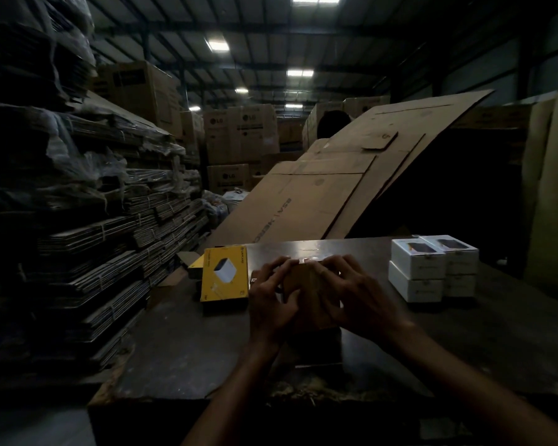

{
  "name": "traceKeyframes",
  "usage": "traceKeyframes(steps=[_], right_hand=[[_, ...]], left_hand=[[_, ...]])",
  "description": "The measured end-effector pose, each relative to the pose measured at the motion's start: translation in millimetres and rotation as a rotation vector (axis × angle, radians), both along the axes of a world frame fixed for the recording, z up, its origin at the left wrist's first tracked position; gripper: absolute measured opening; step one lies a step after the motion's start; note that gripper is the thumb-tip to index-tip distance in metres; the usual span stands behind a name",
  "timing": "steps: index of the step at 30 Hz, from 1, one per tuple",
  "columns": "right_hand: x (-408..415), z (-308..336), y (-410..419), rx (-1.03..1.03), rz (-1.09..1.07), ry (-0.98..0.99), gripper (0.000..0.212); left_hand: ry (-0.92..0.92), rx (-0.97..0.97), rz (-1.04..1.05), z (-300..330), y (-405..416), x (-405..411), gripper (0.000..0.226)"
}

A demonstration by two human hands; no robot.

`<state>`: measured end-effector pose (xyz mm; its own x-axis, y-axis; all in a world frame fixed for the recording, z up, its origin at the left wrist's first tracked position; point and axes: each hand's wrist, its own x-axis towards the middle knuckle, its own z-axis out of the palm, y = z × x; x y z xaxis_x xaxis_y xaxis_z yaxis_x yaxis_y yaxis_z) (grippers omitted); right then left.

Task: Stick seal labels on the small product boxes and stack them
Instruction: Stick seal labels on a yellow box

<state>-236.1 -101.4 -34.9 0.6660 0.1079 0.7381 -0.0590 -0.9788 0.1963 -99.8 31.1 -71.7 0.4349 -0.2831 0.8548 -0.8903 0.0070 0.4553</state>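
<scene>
Head view: a brown box [310,294] is gripped at table [181,349] centre by the left hand [271,300] and right hand [351,297], fingers curled round its top. A yellow box [224,275] is seen at 9 o'clock, stacked white boxes [432,268] at 3 o'clock

Hands: two, the left hand [273,296] and the right hand [351,292], were at lower centre.
Brown box [310,294]: one, between them.
White boxes [432,267]: four visible, stacked right of centre.
Yellow box [224,275]: one showed fully, left of centre.
</scene>
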Motion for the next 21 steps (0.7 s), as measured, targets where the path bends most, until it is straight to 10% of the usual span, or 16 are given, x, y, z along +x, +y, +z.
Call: traceKeyframes(steps=[21], right_hand=[[-12.0,23.1,6.9,0.203,-0.085,0.287,0.083]], left_hand=[[-0.024,-0.001,0.035,-0.3,0.7,-9.5,0.061]])
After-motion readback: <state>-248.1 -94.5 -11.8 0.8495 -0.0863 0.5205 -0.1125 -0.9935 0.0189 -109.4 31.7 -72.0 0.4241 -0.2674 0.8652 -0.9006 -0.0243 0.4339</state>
